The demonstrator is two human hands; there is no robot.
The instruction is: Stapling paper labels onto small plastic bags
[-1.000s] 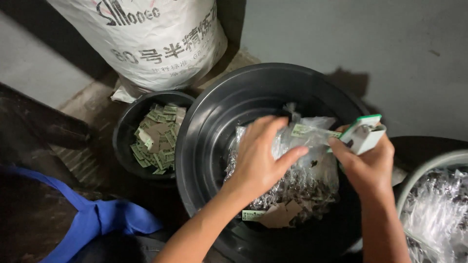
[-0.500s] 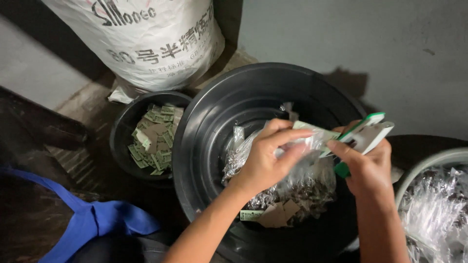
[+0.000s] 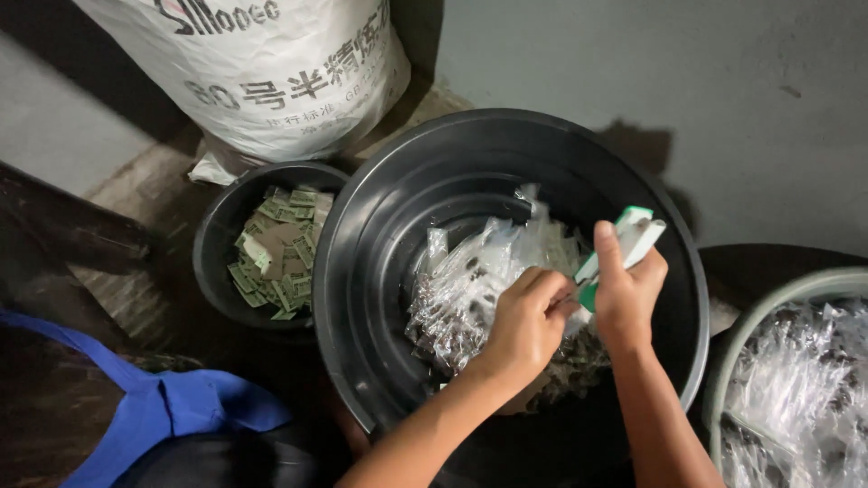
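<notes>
Hands have drawn together over the past second: the left hand (image 3: 524,321), earlier spread across the bag pile, now curls shut with its fingertips pinched right against the cutter (image 3: 624,248), and the cutter has tipped from slanting sideways to nearly upright. That reads as a shift from sorting the pile to working on one piece at the tool's lower end. What the left fingertips pinch is too small to tell. The right hand (image 3: 628,294) wraps closed around the cutter, thumb pressed along its side.

Cutter: slim, hard plastic, white body with green ends, its top poking above the fist. Just below and left of the grip lie the bags (image 3: 479,289), thin crinkled clear film, glossy, holding small dark bits. They sit in the tub (image 3: 362,271), wide, round, smooth black plastic with stepped walls. Well left of the grip, a smaller black bucket (image 3: 212,253) holds flat green paper slips (image 3: 276,253). Behind it leans a woven white sack (image 3: 280,72). Right of the grip, a pale-rimmed basin (image 3: 750,325) holds more clear film.
</notes>
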